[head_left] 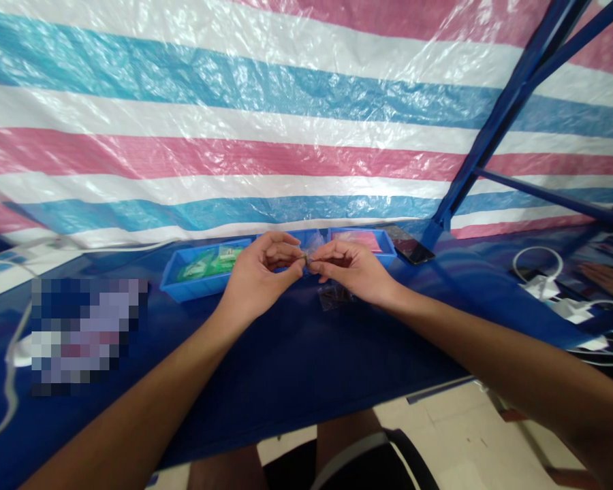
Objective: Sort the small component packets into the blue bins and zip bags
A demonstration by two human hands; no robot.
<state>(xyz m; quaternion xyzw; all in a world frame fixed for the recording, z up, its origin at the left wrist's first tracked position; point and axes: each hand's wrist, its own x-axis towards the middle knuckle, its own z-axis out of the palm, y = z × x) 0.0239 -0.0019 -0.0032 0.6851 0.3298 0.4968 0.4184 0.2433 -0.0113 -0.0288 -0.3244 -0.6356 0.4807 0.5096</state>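
Note:
My left hand point(262, 273) and my right hand point(351, 269) meet above the blue table, fingertips almost touching. Both are closed in a pinch on a small clear plastic bag point(315, 242), whose lower part is hidden by the fingers. Below my right hand, a clear packet with dark contents point(332, 297) lies on the table. Left of my left hand stands a blue bin point(184, 291) with green packets point(207, 264) inside. Behind my right hand is another blue bin point(388, 257) holding something pink point(368, 239). A third blue bin point(310, 236) is partly covered by my hands.
A dark phone point(413, 246) lies right of the bins. White chargers and cables point(544, 287) sit at the right, near another person's hand point(610, 278). A pixelated object point(92, 333) and a white cable point(11, 388) are at the left. Blue frame posts point(495, 122) rise before a striped sheet point(235, 150).

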